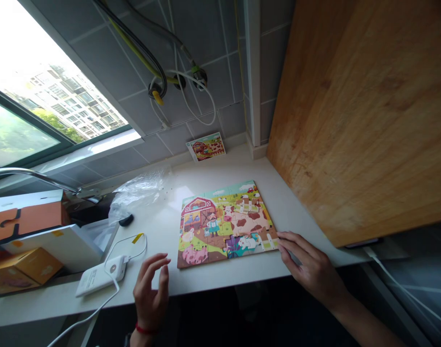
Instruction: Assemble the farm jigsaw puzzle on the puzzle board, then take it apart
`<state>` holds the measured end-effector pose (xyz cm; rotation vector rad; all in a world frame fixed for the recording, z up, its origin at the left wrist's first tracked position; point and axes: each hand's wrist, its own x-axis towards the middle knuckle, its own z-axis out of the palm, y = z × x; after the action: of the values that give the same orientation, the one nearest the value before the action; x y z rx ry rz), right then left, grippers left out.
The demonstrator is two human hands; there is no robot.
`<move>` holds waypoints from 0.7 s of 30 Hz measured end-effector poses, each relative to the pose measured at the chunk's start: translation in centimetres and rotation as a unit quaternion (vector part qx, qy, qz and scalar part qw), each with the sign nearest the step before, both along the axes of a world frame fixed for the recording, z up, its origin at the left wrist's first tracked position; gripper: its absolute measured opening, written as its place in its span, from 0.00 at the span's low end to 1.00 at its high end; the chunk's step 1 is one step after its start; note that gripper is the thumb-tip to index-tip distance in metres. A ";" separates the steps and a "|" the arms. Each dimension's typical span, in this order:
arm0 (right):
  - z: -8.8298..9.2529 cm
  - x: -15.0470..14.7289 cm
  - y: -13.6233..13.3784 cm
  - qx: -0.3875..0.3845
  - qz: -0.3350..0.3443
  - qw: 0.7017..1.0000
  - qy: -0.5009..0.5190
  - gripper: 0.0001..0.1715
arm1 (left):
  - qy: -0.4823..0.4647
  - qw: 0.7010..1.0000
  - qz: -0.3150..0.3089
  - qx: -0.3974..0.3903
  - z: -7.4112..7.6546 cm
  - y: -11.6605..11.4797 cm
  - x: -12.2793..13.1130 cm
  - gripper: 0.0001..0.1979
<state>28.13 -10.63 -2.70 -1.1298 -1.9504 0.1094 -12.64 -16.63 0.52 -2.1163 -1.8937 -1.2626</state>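
Head view: left wrist (142, 335) cropped

A home kitchen in an apartment
A curved tap (32, 174) arches over the white countertop (158, 241), yellow and black hoses (140, 53) run across the grey tiled wall (220, 120), and the window (35, 111) looks onto apartment blocks (72, 101).

1 head-worn view, facing forward and down, close above the farm jigsaw puzzle (225, 224)
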 end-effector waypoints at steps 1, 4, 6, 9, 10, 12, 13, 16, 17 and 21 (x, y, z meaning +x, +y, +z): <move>-0.1 0.0 0.0 0.001 -0.003 1.000 0.000 0.10 | 0.002 1.000 -0.017 -0.007 0.9 1.1 0.8 0.07; -0.1 -0.1 0.0 0.000 -0.005 1.000 0.006 0.10 | 0.000 0.990 -0.134 -0.055 3.2 5.0 5.0 0.06; -0.1 -0.2 0.0 -0.001 -0.006 1.000 0.012 0.11 | 0.043 0.969 -0.220 -0.103 4.0 7.8 8.6 0.09; -0.2 -0.2 0.0 -0.003 -0.009 1.000 0.016 0.11 | 0.098 0.944 -0.276 -0.153 3.9 12.4 13.2 0.22; -0.2 -0.3 0.0 -0.002 -0.009 1.000 0.017 0.11 | 0.109 0.933 -0.297 -0.168 3.7 14.1 14.2 0.28; -0.2 -0.3 -0.1 -0.001 -0.012 1.000 0.018 0.11 | 0.136 0.911 -0.339 -0.191 3.0 17.1 15.6 0.41; -0.3 -0.3 -0.1 0.000 -0.013 1.000 0.019 0.11 | 0.148 0.904 -0.346 -0.204 2.7 18.5 16.0 0.44; -0.4 -0.3 -0.1 -0.003 -0.014 1.000 0.018 0.11 | 0.169 0.879 -0.370 -0.247 2.4 21.5 16.3 0.43; -0.4 -0.3 -0.1 -0.004 -0.015 1.000 0.018 0.11 | 0.173 0.875 -0.373 -0.257 2.6 22.1 16.4 0.41; -0.5 -0.3 -0.2 0.003 -0.019 1.000 0.017 0.11 | 0.188 0.870 -0.359 -0.280 3.2 22.9 16.5 0.34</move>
<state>27.79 -10.78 -3.22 -1.1529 -1.8975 0.1032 3.88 6.24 3.70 -3.2459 -1.4412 -0.2229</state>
